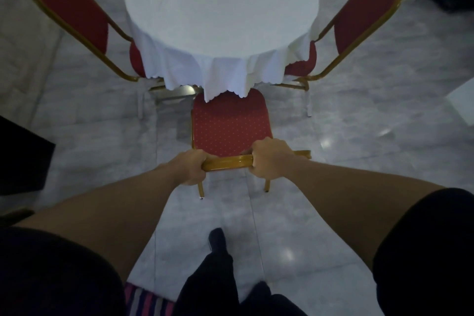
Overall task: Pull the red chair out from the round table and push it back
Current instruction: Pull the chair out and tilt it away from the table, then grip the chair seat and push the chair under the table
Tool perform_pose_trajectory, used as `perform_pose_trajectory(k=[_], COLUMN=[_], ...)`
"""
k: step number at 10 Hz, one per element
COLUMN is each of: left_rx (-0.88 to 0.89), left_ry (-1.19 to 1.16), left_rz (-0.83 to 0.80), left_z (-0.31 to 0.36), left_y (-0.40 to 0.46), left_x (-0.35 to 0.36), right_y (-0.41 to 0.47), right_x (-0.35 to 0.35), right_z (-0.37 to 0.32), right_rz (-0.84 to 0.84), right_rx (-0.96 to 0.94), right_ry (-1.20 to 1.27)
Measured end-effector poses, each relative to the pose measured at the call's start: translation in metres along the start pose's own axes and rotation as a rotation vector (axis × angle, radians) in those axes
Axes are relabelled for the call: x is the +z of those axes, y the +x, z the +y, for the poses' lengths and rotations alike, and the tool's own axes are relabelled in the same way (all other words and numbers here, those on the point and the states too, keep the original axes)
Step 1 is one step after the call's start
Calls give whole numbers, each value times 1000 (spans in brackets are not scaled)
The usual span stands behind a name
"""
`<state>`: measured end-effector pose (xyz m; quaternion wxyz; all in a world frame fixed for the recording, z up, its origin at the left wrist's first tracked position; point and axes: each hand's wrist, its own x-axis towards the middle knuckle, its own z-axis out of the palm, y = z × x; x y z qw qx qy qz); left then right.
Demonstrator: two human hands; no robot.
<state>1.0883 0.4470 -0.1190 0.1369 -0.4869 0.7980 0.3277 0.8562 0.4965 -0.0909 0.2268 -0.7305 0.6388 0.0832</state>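
The left hand [191, 167] and right hand [269, 159] both grasp the gold top rail [227, 163] of the red chair [230, 124], spaced apart so it slides straight from under the white tablecloth [220, 15].

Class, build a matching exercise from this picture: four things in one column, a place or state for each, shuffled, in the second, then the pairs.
1. left hand
2. tablecloth
3. red chair
4. striped cloth

A. drapes over the round table
B. lies on the floor by the person's feet
C. grips the gold top rail
D. seat partly under the cloth's hem

Pairs: 1-C, 2-A, 3-D, 4-B
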Motion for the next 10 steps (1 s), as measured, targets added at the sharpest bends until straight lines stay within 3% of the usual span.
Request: perform_pose_trajectory(k=[4,7,9,10], left_rx=[-28,-9,11,-26], left_ry=[-28,12,2,4], left_rz=[40,-81,-307,-324], left_z=[-25,-33,-25,-16], left_y=[121,137,141,138], left_x=[-98,-119,-142,-157], right_y=[133,156,161,173], right_x=[-75,-84,-103,-130], right_z=[28,37,46,49], right_rz=[7,-62,-112,-84], right_rx=[50,-14,-95,-116], right_ry=[17,-18,173,182])
